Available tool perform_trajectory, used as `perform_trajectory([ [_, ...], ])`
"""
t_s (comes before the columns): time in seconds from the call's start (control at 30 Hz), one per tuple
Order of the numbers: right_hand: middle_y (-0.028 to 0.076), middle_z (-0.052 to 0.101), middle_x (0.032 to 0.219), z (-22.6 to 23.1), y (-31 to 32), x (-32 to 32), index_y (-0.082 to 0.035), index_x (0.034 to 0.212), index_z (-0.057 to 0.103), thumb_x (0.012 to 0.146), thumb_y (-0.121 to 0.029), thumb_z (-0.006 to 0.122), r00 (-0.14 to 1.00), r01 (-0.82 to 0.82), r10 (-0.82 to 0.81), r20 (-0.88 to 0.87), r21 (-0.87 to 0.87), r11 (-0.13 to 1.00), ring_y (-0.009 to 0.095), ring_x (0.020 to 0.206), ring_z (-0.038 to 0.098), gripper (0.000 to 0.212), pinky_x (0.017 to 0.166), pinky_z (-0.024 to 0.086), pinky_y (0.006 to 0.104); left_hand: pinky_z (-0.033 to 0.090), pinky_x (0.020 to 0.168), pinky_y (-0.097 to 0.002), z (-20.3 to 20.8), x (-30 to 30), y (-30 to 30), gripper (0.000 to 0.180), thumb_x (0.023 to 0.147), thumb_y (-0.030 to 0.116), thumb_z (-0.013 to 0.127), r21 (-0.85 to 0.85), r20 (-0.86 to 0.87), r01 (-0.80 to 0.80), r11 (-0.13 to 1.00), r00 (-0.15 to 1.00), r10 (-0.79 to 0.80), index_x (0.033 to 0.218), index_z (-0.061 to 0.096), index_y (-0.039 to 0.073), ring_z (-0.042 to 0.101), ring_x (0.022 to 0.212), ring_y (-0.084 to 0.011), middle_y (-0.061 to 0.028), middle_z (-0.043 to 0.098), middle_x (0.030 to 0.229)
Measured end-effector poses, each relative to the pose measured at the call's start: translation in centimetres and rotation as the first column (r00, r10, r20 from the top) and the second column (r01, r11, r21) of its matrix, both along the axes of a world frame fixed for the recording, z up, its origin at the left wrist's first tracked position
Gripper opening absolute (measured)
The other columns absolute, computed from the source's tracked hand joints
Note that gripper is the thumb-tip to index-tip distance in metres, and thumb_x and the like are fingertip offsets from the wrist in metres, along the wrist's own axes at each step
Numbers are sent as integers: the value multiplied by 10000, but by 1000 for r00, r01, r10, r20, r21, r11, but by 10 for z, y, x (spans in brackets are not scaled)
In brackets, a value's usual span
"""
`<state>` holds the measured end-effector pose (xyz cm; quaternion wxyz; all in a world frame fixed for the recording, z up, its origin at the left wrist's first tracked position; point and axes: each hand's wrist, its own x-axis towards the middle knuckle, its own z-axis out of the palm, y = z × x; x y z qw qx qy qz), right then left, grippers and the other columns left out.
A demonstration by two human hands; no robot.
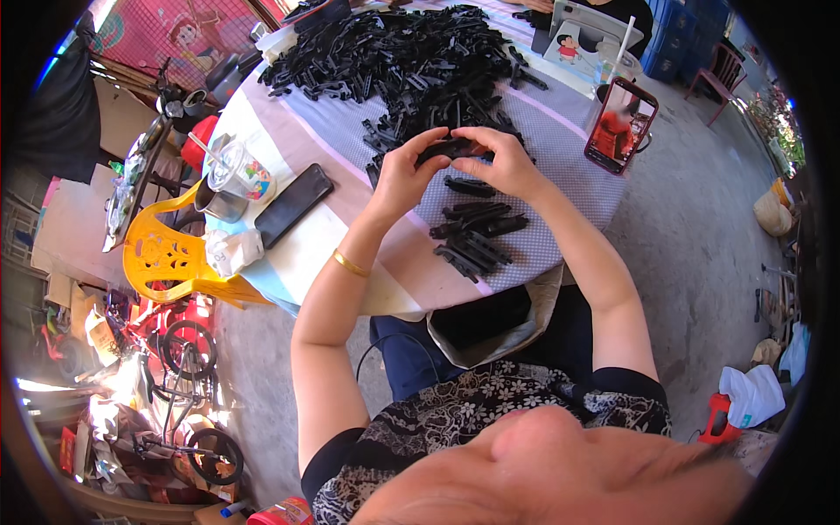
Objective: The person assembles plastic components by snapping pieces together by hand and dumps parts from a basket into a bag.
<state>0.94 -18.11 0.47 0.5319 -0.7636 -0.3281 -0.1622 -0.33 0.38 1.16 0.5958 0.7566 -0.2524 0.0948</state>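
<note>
My left hand (408, 173) and my right hand (506, 163) meet above the round table, fingers curled and thumbs bent inward. Between them they grip a narrow black plastic piece (449, 149), its exact kind too small to make out. Just beyond my fingers spreads a large heap of similar long black pieces (394, 54), reaching to the far side. Nearer me, below my hands, several such pieces lie in a small loose stack (477, 234). An open container with a pale rim (549, 302) rests at my lap under the table edge, dark inside.
On the left of the patterned tablecloth (337, 262) are a black phone (295, 205), a plastic cup with a straw (245, 175), a metal mug (219, 203) and crumpled white wrapping (234, 251). A lit phone (621, 125) stands upright at right. A yellow chair (162, 249) touches the left side.
</note>
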Motion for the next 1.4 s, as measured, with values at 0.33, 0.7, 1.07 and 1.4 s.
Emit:
perform_trajectory([
  [0.33, 74, 647, 821, 6, -5, -2, 5, 984, 613, 703, -152, 735, 990, -55, 54, -131, -5, 998, 108, 700, 603, 344, 642, 482, 237, 492, 670, -265, 6, -7, 1, 277, 802, 3, 568, 265, 62, -87, 960, 995, 73, 1078, 565, -23, 638, 742, -172, -143, 648, 831],
  [0.7, 64, 646, 759, 5, -4, -4, 6, 948, 633, 688, -96, 735, 982, -50, 61, -178, 70, 996, 83, 633, 583, 298, 598, 474, 213, 493, 692, -260, 13, -12, -2, 282, 794, -39, 536, 304, 124, -96, 948, 990, 60, 1074, 566, -17, 644, 780, -151, -122, 654, 826],
  [1.07, 86, 648, 775, 7, -4, -7, 6, 917, 646, 670, -115, 747, 995, -31, 39, -94, 87, 996, 120, 660, 604, 293, 601, 481, 229, 493, 686, -269, 15, -15, -4, 264, 775, -40, 576, 295, 183, -102, 950, 982, 48, 1038, 587, -14, 641, 770, -169, -126, 646, 882],
  [1.4, 113, 642, 784, 11, -3, -9, -4, 858, 642, 679, -131, 738, 976, 78, -81, 204, 21, 997, 203, 669, 623, 239, 608, 490, 262, 484, 704, -233, 7, -5, -1, 267, 773, -16, 626, 40, 73, -37, 999, 997, 34, 1038, 601, 8, 591, 781, -97, -64, 645, 881],
])
